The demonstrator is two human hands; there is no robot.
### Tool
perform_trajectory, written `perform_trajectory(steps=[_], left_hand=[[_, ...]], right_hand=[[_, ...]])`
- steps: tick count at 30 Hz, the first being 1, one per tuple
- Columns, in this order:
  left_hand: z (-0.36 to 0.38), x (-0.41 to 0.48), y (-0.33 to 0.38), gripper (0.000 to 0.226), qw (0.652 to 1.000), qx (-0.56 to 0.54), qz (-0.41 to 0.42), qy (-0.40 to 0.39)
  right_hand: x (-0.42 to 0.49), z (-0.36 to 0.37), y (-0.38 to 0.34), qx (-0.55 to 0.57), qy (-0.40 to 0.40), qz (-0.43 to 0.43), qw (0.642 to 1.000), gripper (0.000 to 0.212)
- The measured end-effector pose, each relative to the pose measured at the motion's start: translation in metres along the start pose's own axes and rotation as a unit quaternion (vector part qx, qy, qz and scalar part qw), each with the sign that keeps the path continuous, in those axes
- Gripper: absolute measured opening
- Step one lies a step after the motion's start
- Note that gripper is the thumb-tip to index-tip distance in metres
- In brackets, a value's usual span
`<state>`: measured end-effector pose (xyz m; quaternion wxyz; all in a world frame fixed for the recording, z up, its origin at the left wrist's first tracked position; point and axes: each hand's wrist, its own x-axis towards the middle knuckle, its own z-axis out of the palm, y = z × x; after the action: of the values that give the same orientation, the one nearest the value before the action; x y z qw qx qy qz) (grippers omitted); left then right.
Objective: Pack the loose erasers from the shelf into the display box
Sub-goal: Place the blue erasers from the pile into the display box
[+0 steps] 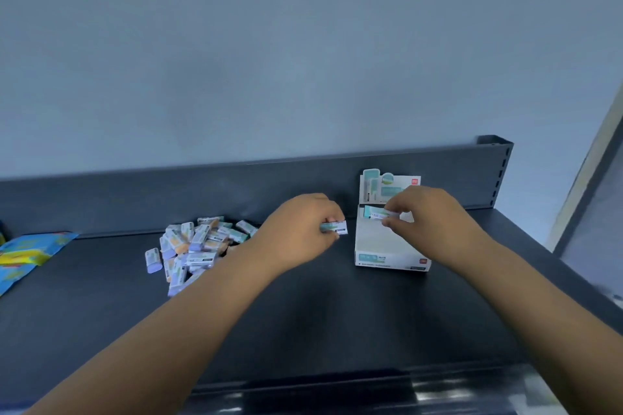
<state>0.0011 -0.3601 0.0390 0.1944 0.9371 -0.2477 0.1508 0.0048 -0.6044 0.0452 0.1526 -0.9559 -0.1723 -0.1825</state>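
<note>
Packing erasers on a dark shelf (303, 313).
White display box (381, 246) standing at right, near the back wall; loose erasers (192, 246) heaped well to its left; left hand (296, 229) between them, pinching a single eraser (335, 227); right hand (428, 212) over the box opening, fingertips pinching a second eraser (379, 213).

The person's left forearm (188, 310) and right forearm (536, 293) are bare along all their visible length, uncovered right down to the lower edge of view. The left hand (298, 229) and right hand (426, 212) are bare too; soft focus blurs finer detail.
</note>
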Motion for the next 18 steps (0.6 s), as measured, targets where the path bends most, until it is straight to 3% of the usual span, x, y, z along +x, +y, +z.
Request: perform_trajectory(steps=[11,18], left_hand=[[0.038,0.077,0.042,0.028,0.998,0.048,-0.002,-0.051],[0.070,0.103,0.046,0.016,0.981,0.178,0.020,-0.073]], right_hand=[[0.015,-0.015,0.066,-0.040,-0.042,0.018,0.998,0.018],[0.036,-0.009,0.079,-0.055,-0.071,-0.022,0.996,0.017]])
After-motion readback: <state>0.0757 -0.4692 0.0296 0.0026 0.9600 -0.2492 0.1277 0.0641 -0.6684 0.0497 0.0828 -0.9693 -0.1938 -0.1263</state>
